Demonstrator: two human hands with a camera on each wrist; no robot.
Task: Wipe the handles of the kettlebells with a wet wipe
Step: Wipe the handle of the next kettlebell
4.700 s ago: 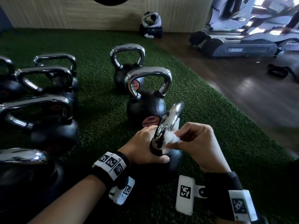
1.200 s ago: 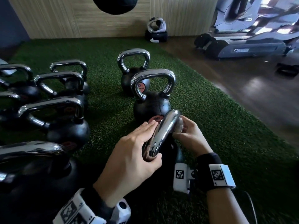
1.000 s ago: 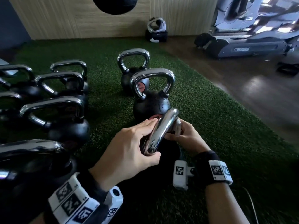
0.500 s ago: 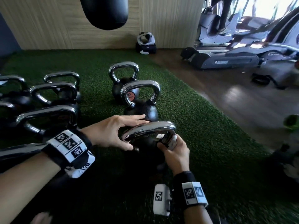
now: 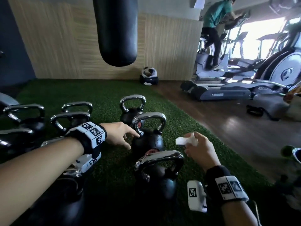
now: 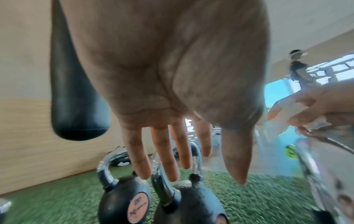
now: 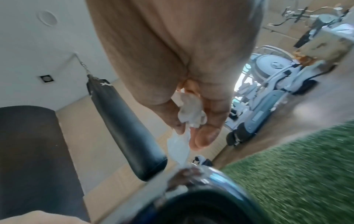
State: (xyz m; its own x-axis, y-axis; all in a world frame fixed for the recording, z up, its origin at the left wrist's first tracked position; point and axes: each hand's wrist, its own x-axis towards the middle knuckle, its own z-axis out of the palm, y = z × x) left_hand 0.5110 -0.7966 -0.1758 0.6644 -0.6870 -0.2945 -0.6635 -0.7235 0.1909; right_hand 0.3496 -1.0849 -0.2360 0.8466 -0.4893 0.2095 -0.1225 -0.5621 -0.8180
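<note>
Head view: both hands are leaving the nearest kettlebell [image 5: 158, 175], left hand [image 5: 119, 133] reaching open-fingered for the next kettlebell [image 5: 147, 136], right hand [image 5: 199, 150] pinching the wet wipe [image 5: 183, 141].

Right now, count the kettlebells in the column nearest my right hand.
3: nearest kettlebell beside the right hand, middle kettlebell at the left hand, farthest kettlebell behind it. Others stand left, some partly hidden.

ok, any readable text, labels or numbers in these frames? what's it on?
None reads clearly.
Too blurred: print on the orange label of a kettlebell.
Too small: the plate on the treadmill base.
Blurred: white mark on the punching bag.
No words: coded squares on the wristband.
</note>
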